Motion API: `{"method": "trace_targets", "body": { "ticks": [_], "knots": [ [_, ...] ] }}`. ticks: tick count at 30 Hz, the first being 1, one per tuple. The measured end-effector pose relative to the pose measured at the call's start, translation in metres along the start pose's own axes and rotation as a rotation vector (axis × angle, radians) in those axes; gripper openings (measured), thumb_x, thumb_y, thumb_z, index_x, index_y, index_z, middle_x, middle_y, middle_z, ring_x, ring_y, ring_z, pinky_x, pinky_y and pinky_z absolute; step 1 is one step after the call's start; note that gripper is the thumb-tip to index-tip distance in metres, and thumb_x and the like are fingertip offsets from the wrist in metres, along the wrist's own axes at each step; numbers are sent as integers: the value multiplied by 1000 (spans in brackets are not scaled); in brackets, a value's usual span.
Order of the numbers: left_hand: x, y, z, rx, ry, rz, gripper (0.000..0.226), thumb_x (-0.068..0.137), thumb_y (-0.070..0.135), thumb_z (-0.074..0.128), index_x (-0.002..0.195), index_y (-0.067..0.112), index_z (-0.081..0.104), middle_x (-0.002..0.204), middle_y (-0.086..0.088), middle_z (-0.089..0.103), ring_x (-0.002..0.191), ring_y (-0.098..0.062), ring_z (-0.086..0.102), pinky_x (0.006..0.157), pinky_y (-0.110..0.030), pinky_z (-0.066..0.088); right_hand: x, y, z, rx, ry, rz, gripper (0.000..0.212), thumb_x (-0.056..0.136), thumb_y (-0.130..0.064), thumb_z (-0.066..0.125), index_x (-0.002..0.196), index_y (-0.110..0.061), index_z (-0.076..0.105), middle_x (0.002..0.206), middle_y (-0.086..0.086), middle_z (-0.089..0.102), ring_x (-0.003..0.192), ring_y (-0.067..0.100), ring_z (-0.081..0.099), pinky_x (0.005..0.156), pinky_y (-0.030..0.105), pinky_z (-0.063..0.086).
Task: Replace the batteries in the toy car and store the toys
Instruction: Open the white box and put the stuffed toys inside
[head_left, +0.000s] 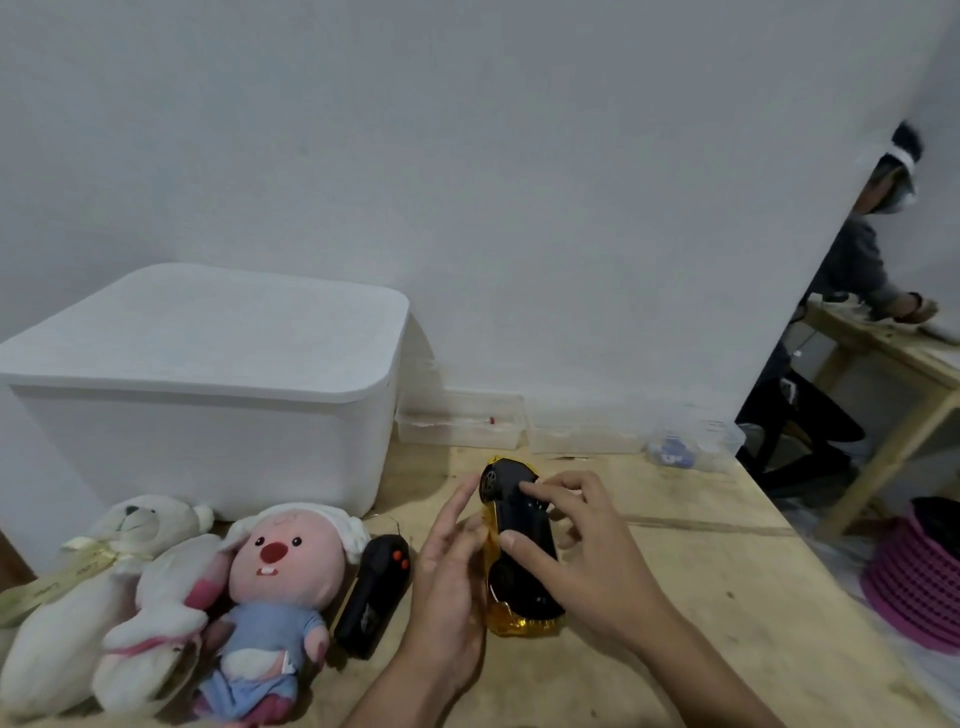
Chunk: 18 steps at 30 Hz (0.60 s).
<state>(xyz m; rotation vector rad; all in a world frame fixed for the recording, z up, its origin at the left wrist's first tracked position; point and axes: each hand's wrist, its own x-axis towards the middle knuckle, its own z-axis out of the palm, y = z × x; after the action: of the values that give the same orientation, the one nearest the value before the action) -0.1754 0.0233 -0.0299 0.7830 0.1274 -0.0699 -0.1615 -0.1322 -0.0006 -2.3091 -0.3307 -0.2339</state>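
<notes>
The yellow toy car (511, 618) lies tipped on its side on the wooden table (727, 597), black underside facing me. My left hand (447, 571) cups its left flank with fairly straight fingers. My right hand (587, 545) lies over the underside, thumb and curled fingertips pressing on the black plate. A black remote control (371, 592) with red buttons lies left of the car. Further left lie a pink-faced plush (275, 587) in blue, a white rabbit plush (166, 603) and a white bear plush (88, 577).
A large white lidded storage box (208, 374) stands at the back left against the wall. Small clear containers (462, 426) and a clear bag (685, 441) line the wall. At the right, beyond the table edge, a purple basket (919, 582) and another person at a second table.
</notes>
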Motion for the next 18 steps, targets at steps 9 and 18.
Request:
{"method": "trace_targets", "body": {
  "ticks": [9,18],
  "knots": [
    [-8,-3,-6,36,-80,-5,48,95,-5,64,140,13,65,133,-14,73,123,-34,70,104,-48,58,-15,-4,-14,420,-59,175,56,79,-38,90,129,-39,66,131,-15,62,108,7,71,80,25,62],
    [-15,-2,-19,377,-160,41,60,84,12,86,139,23,65,133,-3,73,121,-14,70,94,-30,60,-33,27,-1,937,-75,445,33,97,-4,62,130,-6,66,120,18,75,116,37,71,104,55,53]
  ]
}}
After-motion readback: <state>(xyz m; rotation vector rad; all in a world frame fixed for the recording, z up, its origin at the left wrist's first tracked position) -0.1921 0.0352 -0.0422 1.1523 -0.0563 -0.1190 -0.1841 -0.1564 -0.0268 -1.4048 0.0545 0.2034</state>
